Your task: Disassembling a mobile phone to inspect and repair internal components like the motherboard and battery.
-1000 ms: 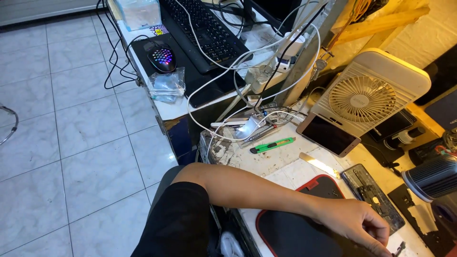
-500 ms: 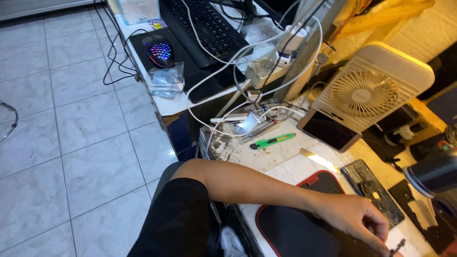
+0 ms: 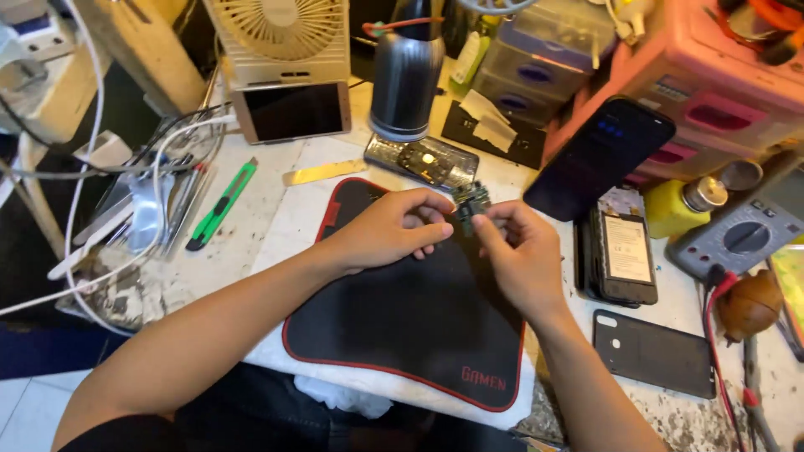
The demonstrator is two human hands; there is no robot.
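Two hands (image 3: 394, 230) (image 3: 519, 259) pinch one circuit board (image 3: 471, 201)

Black, red-edged mat (image 3: 402, 326); green cutter (image 3: 219, 206)

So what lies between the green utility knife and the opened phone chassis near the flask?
In the head view, a thin gold-coloured metal strip lies on the bench between the green utility knife and the opened phone chassis.

dark phone screen (image 3: 291, 111) under fan; another (image 3: 598, 159) leaning right.
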